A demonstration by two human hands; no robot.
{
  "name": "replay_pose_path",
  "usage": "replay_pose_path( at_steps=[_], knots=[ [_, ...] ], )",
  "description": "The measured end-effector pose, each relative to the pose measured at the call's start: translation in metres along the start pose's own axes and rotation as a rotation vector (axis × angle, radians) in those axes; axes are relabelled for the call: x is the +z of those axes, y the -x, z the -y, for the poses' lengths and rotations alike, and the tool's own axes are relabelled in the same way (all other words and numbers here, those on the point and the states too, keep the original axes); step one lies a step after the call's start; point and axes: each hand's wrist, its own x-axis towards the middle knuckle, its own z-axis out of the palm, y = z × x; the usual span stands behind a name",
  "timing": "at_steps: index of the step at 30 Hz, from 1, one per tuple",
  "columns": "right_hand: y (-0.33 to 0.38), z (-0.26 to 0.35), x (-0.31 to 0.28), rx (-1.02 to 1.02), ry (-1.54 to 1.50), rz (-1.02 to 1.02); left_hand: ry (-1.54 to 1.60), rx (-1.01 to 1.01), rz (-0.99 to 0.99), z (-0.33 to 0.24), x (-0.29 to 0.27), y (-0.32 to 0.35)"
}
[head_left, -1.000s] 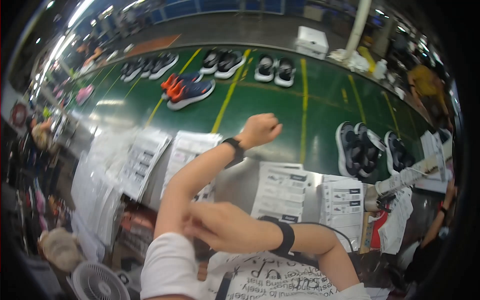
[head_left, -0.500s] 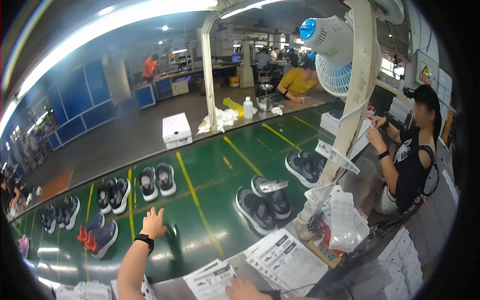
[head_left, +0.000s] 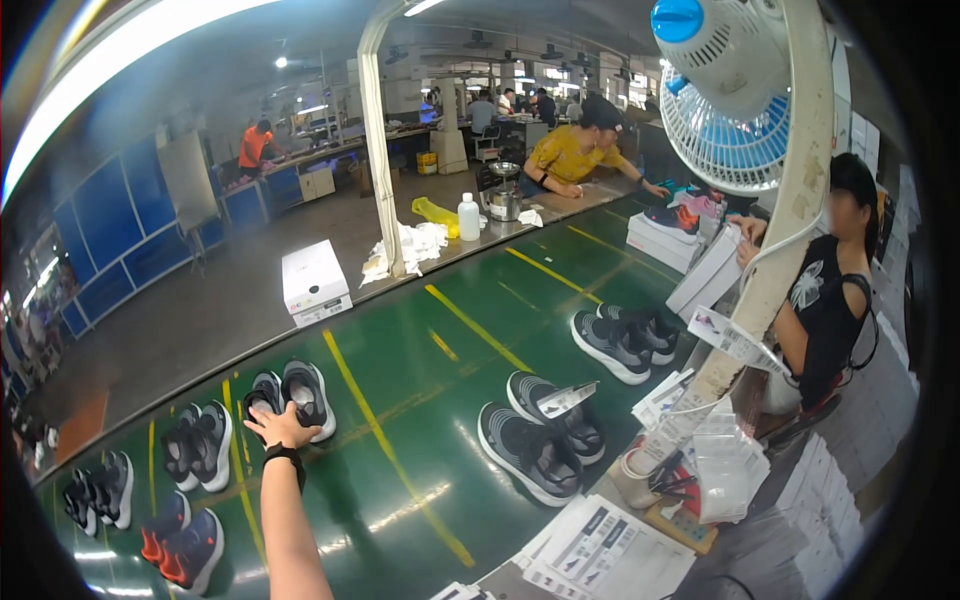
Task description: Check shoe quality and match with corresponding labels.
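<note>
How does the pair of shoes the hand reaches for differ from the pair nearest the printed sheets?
The black pair with white soles sits far back on the green belt, right at the left hand; the dark grey pair lies nearer, with no hand by it. The dark grey pair carries a paper tag on one shoe; the black pair shows none. Both are dark sneakers set side by side on the belt.

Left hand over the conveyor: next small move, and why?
Probably close the left hand on the dark shoe pair just ahead of it. The fingers are spread at the heels of that pair on the green belt, and the hand holds nothing yet.
</note>
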Motion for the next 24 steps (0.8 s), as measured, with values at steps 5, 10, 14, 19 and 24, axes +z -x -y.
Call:
replay_pose_path(
  at_steps=[5,10,14,19,24],
  knots=[
    [0.015,0.015,0.037,0.057,-0.183,-0.074,0.106,0.228,-0.026,0.03,-0.013,0.028],
    [0.018,-0.002,0.016,-0.048,-0.057,0.084,0.295,0.389,0.351,0.055,-0.036,0.131],
    [0.019,-0.024,-0.022,0.01,-0.448,-0.128,0.373,0.496,0.553,0.052,-0.105,0.201],
    [0.024,-0.017,-0.073,0.269,-1.281,-0.09,0.941,0.332,0.732,0.063,-0.172,0.325],
    [0.032,0.014,-0.064,0.378,-1.184,-0.086,0.514,0.857,0.256,0.025,-0.126,0.461]
  ],
)
